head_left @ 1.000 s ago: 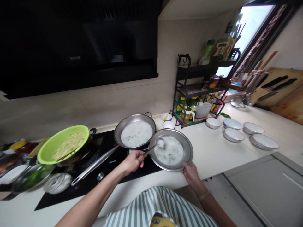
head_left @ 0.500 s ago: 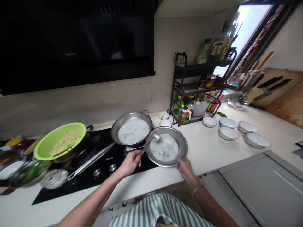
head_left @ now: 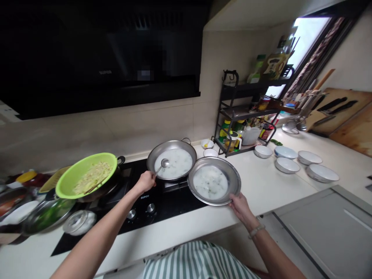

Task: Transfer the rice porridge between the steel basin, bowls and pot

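Note:
My left hand is wrapped round the handle of a metal ladle. The ladle's head is over the pale, milky soup with green bits in the steel pan on the hob; whether it dips in, I cannot tell. My right hand grips the near right rim of a wide metal basin. Similar milky liquid fills part of that basin, which is held beside the pan and is close to its right side. My left forearm covers most of the pan's handle.
A green colander of shredded food rests over a dark pan at left, near a glass jar. Several bowls stand on the counter at right. A black spice rack is against the wall, and a range hood hangs above.
My left hand has carried the ladle left, from over the basin to over the pan. My right hand still holds the basin's rim. The view has shifted slightly.

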`<state>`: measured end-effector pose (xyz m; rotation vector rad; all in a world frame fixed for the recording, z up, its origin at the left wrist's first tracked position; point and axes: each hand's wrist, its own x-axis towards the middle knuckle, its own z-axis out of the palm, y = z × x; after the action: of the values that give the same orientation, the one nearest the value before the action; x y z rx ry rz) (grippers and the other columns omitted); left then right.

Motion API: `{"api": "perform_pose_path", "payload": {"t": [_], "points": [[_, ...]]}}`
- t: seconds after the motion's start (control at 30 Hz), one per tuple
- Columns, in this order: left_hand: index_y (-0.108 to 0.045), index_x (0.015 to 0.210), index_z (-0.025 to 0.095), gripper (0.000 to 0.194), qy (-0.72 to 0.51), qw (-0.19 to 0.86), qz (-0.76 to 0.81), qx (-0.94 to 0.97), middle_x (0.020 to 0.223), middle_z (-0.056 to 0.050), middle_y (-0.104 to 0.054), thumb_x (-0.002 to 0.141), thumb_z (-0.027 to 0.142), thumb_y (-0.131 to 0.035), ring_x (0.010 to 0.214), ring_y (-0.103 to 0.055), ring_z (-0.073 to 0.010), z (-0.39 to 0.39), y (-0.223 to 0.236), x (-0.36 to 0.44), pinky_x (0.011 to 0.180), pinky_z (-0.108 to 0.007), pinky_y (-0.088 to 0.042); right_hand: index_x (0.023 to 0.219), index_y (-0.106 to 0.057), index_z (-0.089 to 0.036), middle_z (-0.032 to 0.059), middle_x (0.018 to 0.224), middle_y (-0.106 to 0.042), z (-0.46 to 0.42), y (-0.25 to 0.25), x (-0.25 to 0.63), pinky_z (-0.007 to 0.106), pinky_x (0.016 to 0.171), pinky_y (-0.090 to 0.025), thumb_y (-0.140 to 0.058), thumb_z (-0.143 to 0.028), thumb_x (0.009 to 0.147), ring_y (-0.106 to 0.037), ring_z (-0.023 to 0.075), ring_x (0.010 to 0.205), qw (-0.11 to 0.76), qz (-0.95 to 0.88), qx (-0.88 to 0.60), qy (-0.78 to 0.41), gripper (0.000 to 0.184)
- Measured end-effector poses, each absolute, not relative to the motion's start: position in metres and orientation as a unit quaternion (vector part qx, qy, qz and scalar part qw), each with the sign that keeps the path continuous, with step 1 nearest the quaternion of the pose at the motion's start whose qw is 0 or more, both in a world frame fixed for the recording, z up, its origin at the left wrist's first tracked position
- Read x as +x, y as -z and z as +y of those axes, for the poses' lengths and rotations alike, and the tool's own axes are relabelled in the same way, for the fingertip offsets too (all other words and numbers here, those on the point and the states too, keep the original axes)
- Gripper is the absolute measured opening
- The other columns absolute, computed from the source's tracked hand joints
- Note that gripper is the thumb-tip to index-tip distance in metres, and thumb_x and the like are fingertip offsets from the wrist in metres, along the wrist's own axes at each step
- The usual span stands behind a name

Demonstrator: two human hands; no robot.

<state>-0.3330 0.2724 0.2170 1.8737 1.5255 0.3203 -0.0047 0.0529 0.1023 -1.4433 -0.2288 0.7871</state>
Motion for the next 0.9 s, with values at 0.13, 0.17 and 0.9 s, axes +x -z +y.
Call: {"api": "perform_pose_path", "payload": {"t": [0.13, 0.17, 0.9], "points": [[-0.052, 0.061, 0.015, 0.018, -0.146, 0.456, 0.573, 0.665, 0.044, 0.003, -0.053, 0.078, 0.016, -0.059, 0.028, -0.029, -0.0036, 0.279, -0.209, -0.333, 0.033, -0.02, -0.015, 0.071, -0.051, -0.02, -0.0066, 0.052, -0.053, 0.054, -0.103, -0.005, 0.02, 0.033, -0.034, -0.063, -0.014, 0.051, -0.043, 0.0087, 0.039, 0.671, -0.082, -0.646, -0.356, 0.023], [-0.051, 0.061, 0.015, 0.02, -0.157, 0.498, 0.565, 0.639, 0.043, 0.004, -0.05, 0.078, 0.018, -0.059, 0.028, -0.027, -0.0027, 0.28, -0.209, -0.334, 0.032, -0.019, -0.013, 0.071, -0.051, -0.02, -0.0067, 0.052, -0.053, 0.054, -0.104, -0.005, 0.019, 0.033, -0.034, -0.063, -0.014, 0.052, -0.043, 0.0084, 0.039, 0.671, -0.079, -0.646, -0.356, 0.023], [-0.057, 0.076, 0.01, 0.011, -0.197, 0.724, 0.469, 0.466, 0.049, 0.003, -0.051, 0.065, 0.008, -0.059, 0.03, -0.026, 0.0007, 0.268, -0.228, -0.352, 0.03, -0.013, -0.012, 0.067, -0.051, -0.02, -0.007, 0.047, -0.052, 0.049, -0.106, -0.014, 0.018, 0.031, -0.035, -0.06, -0.012, 0.051, -0.041, 0.0071, 0.035, 0.691, -0.076, -0.625, -0.354, 0.02]]}}
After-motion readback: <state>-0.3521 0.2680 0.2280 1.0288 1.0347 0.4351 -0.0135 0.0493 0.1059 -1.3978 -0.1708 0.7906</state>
